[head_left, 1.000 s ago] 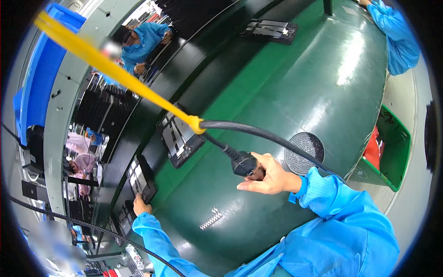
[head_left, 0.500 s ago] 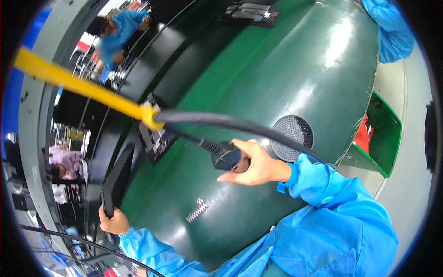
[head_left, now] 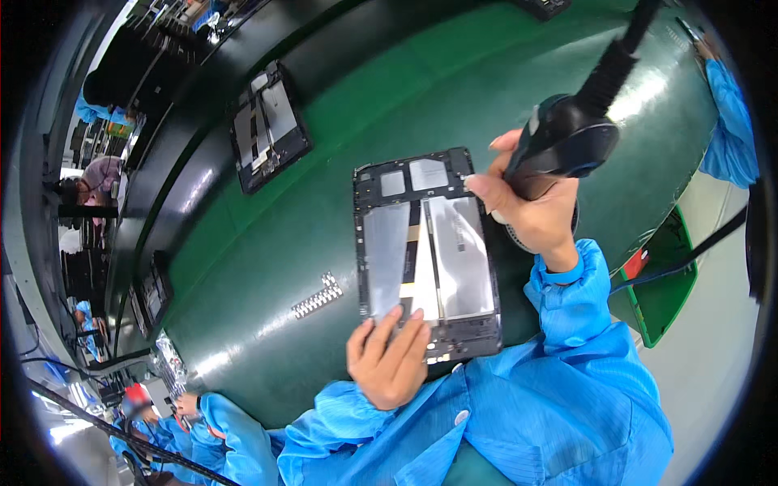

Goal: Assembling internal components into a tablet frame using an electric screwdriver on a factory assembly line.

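My right hand grips a black corded electric screwdriver above the top right corner of an opened tablet; the tool's tip is hidden. The tablet lies with its inside up, showing silver panels, a dark frame and a ribbon cable down the middle. Fingers of my left hand lie spread on the tablet's lower left part. Left of the tablet, a small L-shaped strip of light pieces rests on the green table mat. Behind my right hand, a round dark dish is mostly hidden.
Another opened tablet lies further left, and a third sits near the far edge. A green bin with something red inside stands right of the table. Co-workers' blue sleeves show at the upper right and lower left.
My left hand has let go of the dark flat panel at the left and lies on the opened tablet, now in front of me. The screwdriver has moved right and up in my right hand.
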Tool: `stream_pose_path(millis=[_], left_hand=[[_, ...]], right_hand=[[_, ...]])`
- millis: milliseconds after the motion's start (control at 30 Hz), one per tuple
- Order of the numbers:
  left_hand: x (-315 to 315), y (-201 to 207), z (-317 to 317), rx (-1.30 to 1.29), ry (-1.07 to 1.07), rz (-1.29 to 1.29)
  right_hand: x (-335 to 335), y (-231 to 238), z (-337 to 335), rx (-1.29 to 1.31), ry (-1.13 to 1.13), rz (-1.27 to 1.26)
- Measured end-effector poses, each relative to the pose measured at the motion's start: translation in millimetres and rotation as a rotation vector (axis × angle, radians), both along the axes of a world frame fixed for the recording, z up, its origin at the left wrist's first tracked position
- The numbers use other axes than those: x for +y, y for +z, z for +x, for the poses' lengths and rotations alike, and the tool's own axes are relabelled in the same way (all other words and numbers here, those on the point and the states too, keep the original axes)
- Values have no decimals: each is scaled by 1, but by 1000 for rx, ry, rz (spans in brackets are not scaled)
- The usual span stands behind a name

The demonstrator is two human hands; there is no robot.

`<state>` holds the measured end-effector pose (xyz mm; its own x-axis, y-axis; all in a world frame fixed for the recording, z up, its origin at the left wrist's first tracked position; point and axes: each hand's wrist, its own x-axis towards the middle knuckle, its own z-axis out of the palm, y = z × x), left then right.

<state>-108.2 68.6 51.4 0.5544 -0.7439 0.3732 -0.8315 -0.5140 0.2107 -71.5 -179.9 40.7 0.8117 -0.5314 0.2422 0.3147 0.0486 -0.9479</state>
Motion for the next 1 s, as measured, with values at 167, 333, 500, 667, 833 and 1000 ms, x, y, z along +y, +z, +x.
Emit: stream_pose_path(millis=[167,333,500,667,833,1000], left_hand=[[-9,-23,-20,249,-15,-8],[19,-19,19,191,-6,-71],[46,-23,86,340,532,-178],[57,-27,117,530,371,87],[52,-24,130,1079,446,-104],[44,-23,139,1239,396,48]], right_hand=[[-1,4,-5,-99,-2,-25],[-8,5,-8,-80,1,-135],[-11,1,-9,-113,4,-77],[-18,4,-10,-146,-3,-67],[-24,3,-8,-134,-7,-71],[-26,2,-8,-108,-14,-58]])
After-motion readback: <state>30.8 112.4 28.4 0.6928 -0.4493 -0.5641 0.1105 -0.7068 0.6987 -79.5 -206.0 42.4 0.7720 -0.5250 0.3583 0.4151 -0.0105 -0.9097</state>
